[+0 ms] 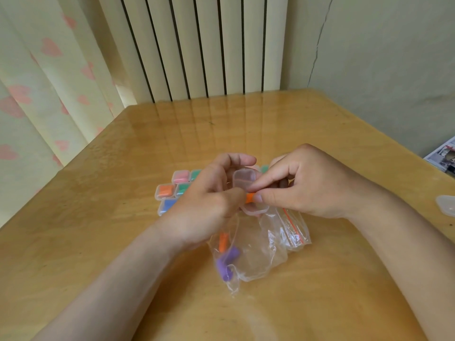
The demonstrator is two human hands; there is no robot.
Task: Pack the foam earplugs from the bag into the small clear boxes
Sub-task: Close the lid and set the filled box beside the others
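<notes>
My left hand [209, 205] holds a small clear box [246, 183] with its lid swung open, just above the table. My right hand [307, 185] pinches an orange foam earplug [250, 197] between thumb and forefinger at the box's open bottom half. A clear zip bag [258, 244] lies crumpled on the table under both hands. Inside it are purple earplugs [227, 263] and one orange earplug [222, 242]. Several filled boxes [172, 190] with pink, green, orange and blue earplugs sit in a cluster behind my left hand, partly hidden by it.
The wooden table [221, 134] stands against a radiator and a curtain. Another clear box [446, 205] lies at the right edge of the view. Printed papers [443, 156] lie past the table's right side.
</notes>
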